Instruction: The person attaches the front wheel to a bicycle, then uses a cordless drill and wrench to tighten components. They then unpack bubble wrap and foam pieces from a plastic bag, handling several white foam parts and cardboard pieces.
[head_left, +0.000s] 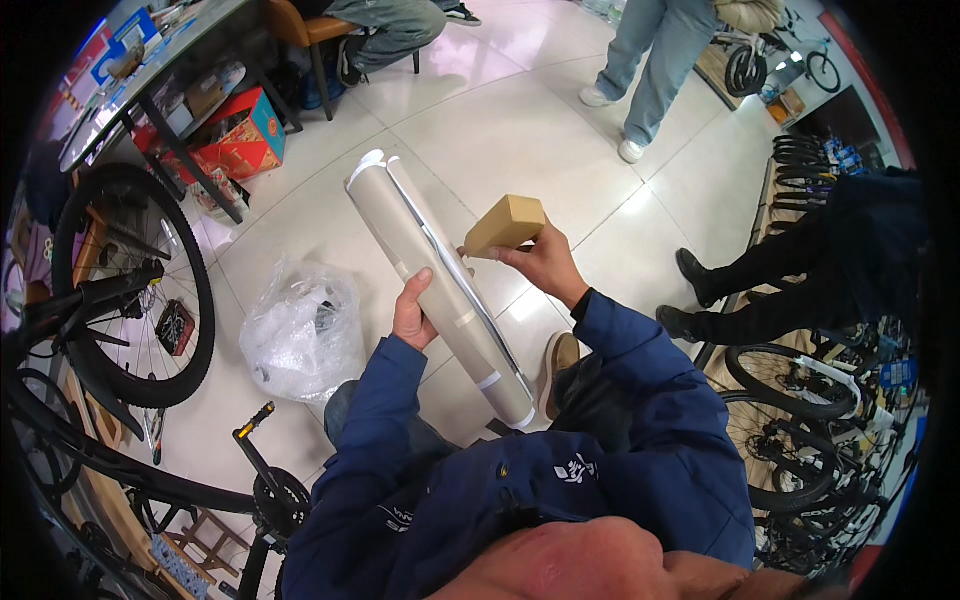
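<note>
My left hand (414, 312) is closed round a long roll of greyish paper (385, 222), thumb on its upper side. The roll slants from upper left to lower right in front of me, with white showing at its ends and a dark strip along its right side. In my right hand (548, 264) is a small brown cardboard box (508, 224), held up to the right of the roll. The thumb lies along the box's lower edge; the other fingers are mostly hidden behind it. What the box contains cannot be seen.
A clear plastic bag (303, 335) of wrapping lies on the tiled floor at left. Beside it stands a bicycle with a large wheel (135, 285) and a pedal (255, 420). A red box (240, 140) sits under the desk. Bicycles (800, 420) line the right. Several people are nearby.
</note>
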